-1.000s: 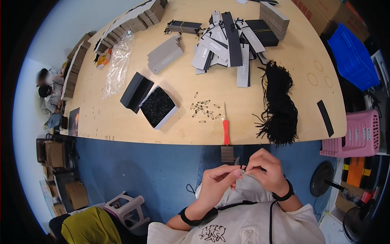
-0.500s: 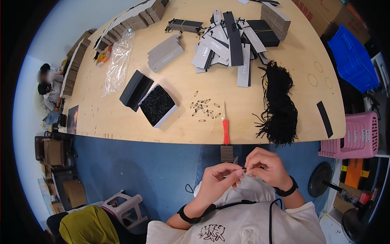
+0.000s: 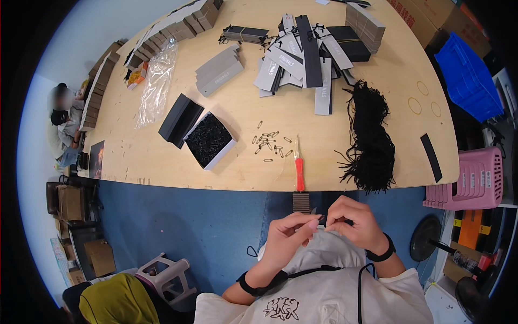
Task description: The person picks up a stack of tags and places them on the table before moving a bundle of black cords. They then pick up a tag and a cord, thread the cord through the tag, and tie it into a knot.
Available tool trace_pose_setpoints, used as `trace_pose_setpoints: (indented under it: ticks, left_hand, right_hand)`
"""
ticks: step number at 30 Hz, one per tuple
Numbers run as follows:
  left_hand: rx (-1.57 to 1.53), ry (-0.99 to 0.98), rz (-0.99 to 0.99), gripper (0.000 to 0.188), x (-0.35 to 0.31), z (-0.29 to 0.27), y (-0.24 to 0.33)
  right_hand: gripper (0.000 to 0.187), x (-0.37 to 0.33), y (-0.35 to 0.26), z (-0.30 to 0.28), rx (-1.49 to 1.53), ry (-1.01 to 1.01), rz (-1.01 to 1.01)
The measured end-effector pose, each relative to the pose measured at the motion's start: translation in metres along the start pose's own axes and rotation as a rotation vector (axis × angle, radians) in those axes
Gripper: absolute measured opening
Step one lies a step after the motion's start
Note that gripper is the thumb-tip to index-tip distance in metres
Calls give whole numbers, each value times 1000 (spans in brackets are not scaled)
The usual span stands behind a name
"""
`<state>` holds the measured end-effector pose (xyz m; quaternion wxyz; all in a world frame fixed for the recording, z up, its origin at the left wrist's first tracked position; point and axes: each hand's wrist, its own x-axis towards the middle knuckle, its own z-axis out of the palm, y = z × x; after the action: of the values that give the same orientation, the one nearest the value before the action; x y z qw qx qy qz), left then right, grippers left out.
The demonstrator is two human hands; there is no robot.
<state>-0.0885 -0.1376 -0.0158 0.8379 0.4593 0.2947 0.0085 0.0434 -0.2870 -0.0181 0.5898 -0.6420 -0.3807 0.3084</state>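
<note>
Above my lap, just off the table's near edge, my left hand (image 3: pixel 291 233) is closed in a pinch. A tiny dark thing (image 3: pixel 322 217) pokes out at its fingertips, too small to name. Close on its right, my right hand (image 3: pixel 355 222) is pinched too, with a bit of black cord (image 3: pixel 349 222) showing between the fingers. A narrow gap parts the fingertips. On the table ahead lie several small dark pins (image 3: pixel 267 141), a red-handled awl (image 3: pixel 300 170) with a thin tip, and a thick bundle of black cords (image 3: pixel 372 135).
An open box (image 3: pixel 233 147) full of small dark pieces sits to the left. Grey and black hang tags (image 3: pixel 291 59) are heaped farther back. Banded stacks (image 3: pixel 197 19) line the far left edge. A pink plastic stool (image 3: pixel 475 178) stands right of the table; another person (image 3: pixel 67 116) sits far left.
My fingertips have come slightly apart, my left hand shifting a little leftward. The black bit between my right fingers now shows. Nothing on the table has moved.
</note>
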Motion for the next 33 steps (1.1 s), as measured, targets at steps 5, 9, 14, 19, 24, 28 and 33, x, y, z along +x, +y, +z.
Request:
trace_pose_setpoints:
  ticks: [5, 9, 14, 19, 24, 28, 33]
  left_hand:
    - [686, -89, 436, 10, -1, 0, -16]
    - [379, -143, 270, 11, -2, -7, -31]
    - [-379, -216, -177, 13, -4, -14, -16]
    - [-305, -77, -192, 15, 3, -4, -21]
    - [632, -94, 350, 16, -2, -6, -21]
    - [539, -208, 238, 15, 3, -13, -19]
    - [568, -339, 158, 15, 6, -13, -7]
  right_hand:
    - [11, 3, -5, -7, -28, -6, 41]
    - [11, 2, -2, -11, 68, 49, 129]
    - [11, -4, 4, -7, -7, 69, 78]
    - [12, -6, 6, 5, -194, 32, -153]
    - [11, -3, 2, -1, -233, 25, -144]
    - [8, -6, 6, -5, 40, -77, 127]
    - [7, -10, 2, -3, 320, -123, 345]
